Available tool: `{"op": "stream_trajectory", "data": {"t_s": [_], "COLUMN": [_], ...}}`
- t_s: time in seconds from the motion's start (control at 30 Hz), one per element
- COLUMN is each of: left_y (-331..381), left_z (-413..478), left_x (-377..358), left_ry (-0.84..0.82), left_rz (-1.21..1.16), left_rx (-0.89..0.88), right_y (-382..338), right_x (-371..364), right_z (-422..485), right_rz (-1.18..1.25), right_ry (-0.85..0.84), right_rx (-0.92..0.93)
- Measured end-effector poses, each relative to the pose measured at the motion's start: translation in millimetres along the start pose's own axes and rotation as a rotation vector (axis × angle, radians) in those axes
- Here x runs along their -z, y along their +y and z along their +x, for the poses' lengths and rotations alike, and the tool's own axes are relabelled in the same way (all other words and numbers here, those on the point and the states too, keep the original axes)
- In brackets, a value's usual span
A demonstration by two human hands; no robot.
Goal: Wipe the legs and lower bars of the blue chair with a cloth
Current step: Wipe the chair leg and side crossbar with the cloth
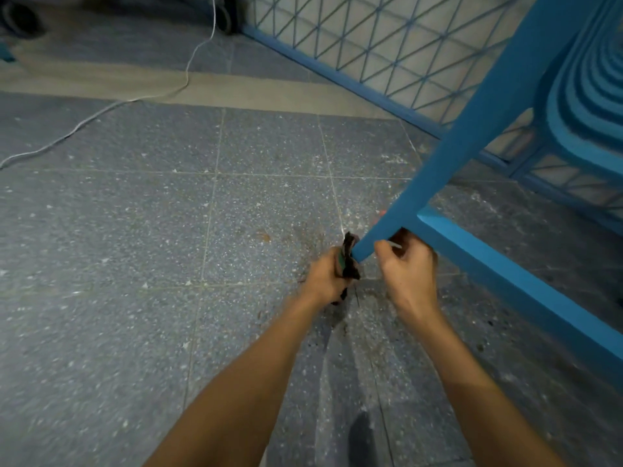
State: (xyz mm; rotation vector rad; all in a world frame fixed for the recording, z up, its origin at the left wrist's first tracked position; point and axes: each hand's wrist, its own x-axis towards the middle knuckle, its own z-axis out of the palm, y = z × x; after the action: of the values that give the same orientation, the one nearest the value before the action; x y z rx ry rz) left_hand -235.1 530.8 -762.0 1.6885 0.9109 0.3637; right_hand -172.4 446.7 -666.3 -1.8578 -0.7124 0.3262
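Speckled tile floor (135, 230) lies open leftward, blue chair (573, 96) and mesh panel (371, 38) bounding the right; left grip (325, 278) clenches a dark cloth (349, 264) against the foot of the tilted leg (472, 136), right grip (409, 267) curled round it beside the lower bar (522, 281).

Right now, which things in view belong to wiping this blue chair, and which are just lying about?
Part of the job:
- chair leg, gripped by the right hand
- lower bar
- dark cloth, held in the left hand at the leg's foot

Just lying about:
- white cord across the tiled floor
- blue lattice panel behind
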Motion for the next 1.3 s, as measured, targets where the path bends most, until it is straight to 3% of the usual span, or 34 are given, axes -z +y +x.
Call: {"op": "stream_trajectory", "data": {"t_s": [0.1, 0.2, 0.33, 0.57, 0.77, 0.9, 0.97, 1.1, 1.3], "left_y": [19, 37, 17, 9, 41, 28, 14, 15, 35], "left_z": [-3, -13, -15, -1, -12, -10, -2, 4, -23], "left_x": [-8, -19, -28, -33, -13, -14, -10, -2, -16], "left_ry": [0.135, 0.152, 0.155, 0.14, 0.102, 0.222, 0.25, 0.152, 0.16], "left_rz": [-0.101, -0.355, -0.222, -0.237, -0.949, -1.155, -1.182, -1.192, -0.917], "left_rx": [0.168, 0.144, 0.072, 0.357, 0.378, 0.472, 0.531, 0.562, 0.299], "right_y": [2, 3, 4, -1, -5, -5, -5, -5, -8], "right_x": [-1, 1, 2, 7, 10, 12, 13, 12, 10], "right_z": [2, 4, 6, 4, 7, 7, 7, 7, 7], "right_rz": [0.041, 0.043, 0.032, 0.089, 0.104, 0.103, 0.096, 0.089, 0.07], "right_ry": [0.0, -0.02, -0.073, -0.174, -0.193, -0.202, -0.209, -0.214, -0.201], "right_rx": [-0.023, -0.026, -0.011, -0.049, -0.063, -0.075, -0.084, -0.104, -0.137]}}
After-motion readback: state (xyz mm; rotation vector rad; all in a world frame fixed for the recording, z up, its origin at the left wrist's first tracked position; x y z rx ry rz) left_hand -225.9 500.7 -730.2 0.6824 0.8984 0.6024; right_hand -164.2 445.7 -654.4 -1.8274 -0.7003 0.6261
